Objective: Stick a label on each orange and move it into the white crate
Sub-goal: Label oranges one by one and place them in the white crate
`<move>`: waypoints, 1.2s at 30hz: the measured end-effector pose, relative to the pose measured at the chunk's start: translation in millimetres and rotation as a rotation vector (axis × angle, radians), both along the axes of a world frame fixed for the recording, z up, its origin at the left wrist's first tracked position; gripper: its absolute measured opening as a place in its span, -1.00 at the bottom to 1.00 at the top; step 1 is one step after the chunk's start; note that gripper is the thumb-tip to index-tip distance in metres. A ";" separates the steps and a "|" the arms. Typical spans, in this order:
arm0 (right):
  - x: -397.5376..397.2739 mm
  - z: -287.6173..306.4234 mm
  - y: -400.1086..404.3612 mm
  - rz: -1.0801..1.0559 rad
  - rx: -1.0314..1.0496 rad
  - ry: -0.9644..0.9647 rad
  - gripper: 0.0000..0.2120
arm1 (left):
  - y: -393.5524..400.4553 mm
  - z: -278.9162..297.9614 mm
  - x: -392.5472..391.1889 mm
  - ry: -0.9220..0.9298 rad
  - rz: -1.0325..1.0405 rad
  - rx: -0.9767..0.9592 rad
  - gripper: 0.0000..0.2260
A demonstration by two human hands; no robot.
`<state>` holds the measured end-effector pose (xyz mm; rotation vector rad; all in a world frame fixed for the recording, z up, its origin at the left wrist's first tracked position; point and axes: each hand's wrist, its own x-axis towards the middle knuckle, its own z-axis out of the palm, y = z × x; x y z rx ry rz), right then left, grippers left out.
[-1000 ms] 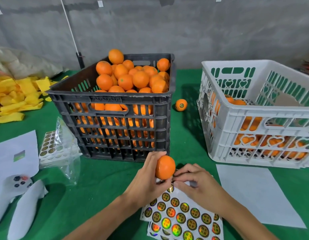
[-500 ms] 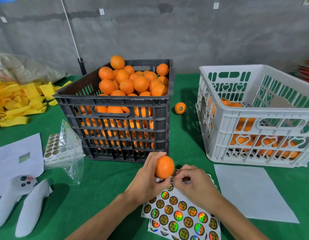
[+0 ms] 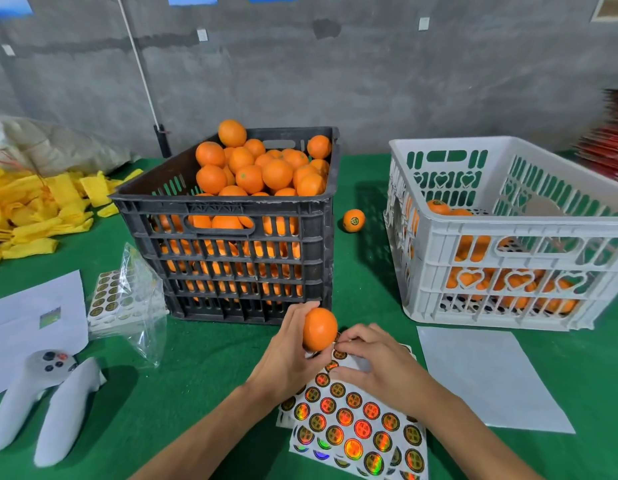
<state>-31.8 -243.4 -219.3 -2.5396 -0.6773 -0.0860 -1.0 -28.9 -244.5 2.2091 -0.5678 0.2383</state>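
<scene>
My left hand (image 3: 288, 355) grips an orange (image 3: 319, 329) just in front of the black crate (image 3: 231, 271), which is heaped with oranges (image 3: 262, 168). My right hand (image 3: 376, 363) rests on the sheet of round holographic labels (image 3: 356, 431) with its fingertips bent at the sheet's top edge, right beside the held orange. Whether a label is between those fingers is hidden. The white crate (image 3: 508, 244) stands at the right with several oranges inside. One labelled orange (image 3: 353, 220) lies on the green table between the two crates.
A bag with more label sheets (image 3: 127, 299), white paper (image 3: 33, 323) and two white controllers (image 3: 47, 400) lie at the left. Yellow foam sleeves (image 3: 33, 209) are piled at far left. A blank backing sheet (image 3: 487, 375) lies in front of the white crate.
The view has tilted upward a little. My hands have stayed in place, the left holding the orange while the right fingers work at the top of the label sheet.
</scene>
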 end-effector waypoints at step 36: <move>42.8 168.0 -51.6 -0.700 0.325 -0.767 -0.52 | -151.2 208.0 55.4 -0.314 -0.298 -0.003 -0.29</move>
